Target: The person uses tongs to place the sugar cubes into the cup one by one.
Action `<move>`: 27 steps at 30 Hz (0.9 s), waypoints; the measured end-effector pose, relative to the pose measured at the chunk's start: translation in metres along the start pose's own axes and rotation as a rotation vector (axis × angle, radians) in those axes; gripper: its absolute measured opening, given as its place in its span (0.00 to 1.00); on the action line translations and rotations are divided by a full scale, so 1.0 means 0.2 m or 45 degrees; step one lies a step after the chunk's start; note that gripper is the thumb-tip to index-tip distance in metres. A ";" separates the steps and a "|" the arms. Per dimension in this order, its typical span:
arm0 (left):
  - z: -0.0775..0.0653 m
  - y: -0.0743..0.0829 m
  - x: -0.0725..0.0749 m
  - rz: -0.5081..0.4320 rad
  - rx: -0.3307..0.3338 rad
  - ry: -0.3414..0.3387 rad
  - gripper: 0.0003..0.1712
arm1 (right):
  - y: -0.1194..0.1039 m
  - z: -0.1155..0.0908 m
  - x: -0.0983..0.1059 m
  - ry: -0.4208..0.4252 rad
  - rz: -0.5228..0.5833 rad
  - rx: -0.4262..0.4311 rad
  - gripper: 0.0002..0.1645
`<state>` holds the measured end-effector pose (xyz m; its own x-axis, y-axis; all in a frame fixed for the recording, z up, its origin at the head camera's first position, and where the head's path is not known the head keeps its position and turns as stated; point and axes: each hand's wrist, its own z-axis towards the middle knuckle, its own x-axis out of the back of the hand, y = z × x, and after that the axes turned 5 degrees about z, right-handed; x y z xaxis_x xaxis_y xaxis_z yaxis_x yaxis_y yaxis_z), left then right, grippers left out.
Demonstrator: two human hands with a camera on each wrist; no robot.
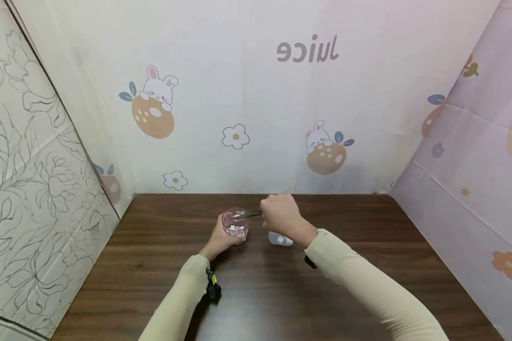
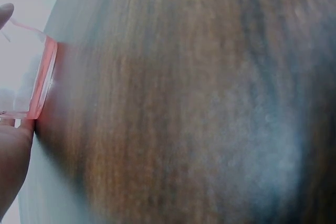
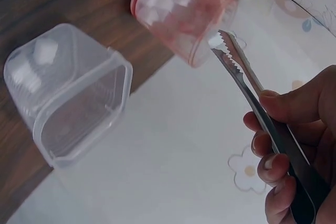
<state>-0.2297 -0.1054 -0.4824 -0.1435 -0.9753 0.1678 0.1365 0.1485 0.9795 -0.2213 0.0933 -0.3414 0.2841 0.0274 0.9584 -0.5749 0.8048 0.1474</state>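
Note:
My left hand (image 1: pixel 222 237) grips a clear pink cup (image 3: pixel 176 35) upright on the table, its thumb across the near side. Several white cubes (image 3: pixel 157 4) lie at the bottom of the cup. My right hand (image 1: pixel 281 215) holds metal tongs (image 3: pixel 251 96) with serrated tips, fingers wrapped round the handle. In the right wrist view, a small white cube (image 3: pixel 216 40) sits at the tong tips, right at the cup's mouth. Only the cup's lower part and some of the left hand's fingers appear in the left wrist view.
To the right of the cup, under the right forearm in the head view, stands a clear plastic container (image 3: pixel 79 88) with a few white cubes in it. The dark wooden table (image 1: pixel 153 293) ends at a printed cloth backdrop (image 1: pixel 205 94), with more cloth on both sides.

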 end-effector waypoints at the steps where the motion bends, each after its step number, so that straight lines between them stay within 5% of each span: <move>1: 0.00 0.00 0.00 0.003 0.001 0.000 0.52 | -0.01 0.01 -0.01 -0.009 -0.011 0.005 0.31; 9: -0.01 0.00 0.00 -0.002 -0.010 -0.016 0.52 | -0.07 0.05 -0.07 0.005 -0.113 0.064 0.19; 27: 0.00 -0.01 0.01 -0.025 -0.037 -0.032 0.50 | -0.10 0.08 -0.15 0.092 -0.185 0.129 0.21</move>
<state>-0.2294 -0.1071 -0.4844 -0.1712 -0.9735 0.1515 0.1615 0.1240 0.9791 -0.2303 0.0659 -0.3692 0.4220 -0.0394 0.9057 -0.5971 0.7397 0.3104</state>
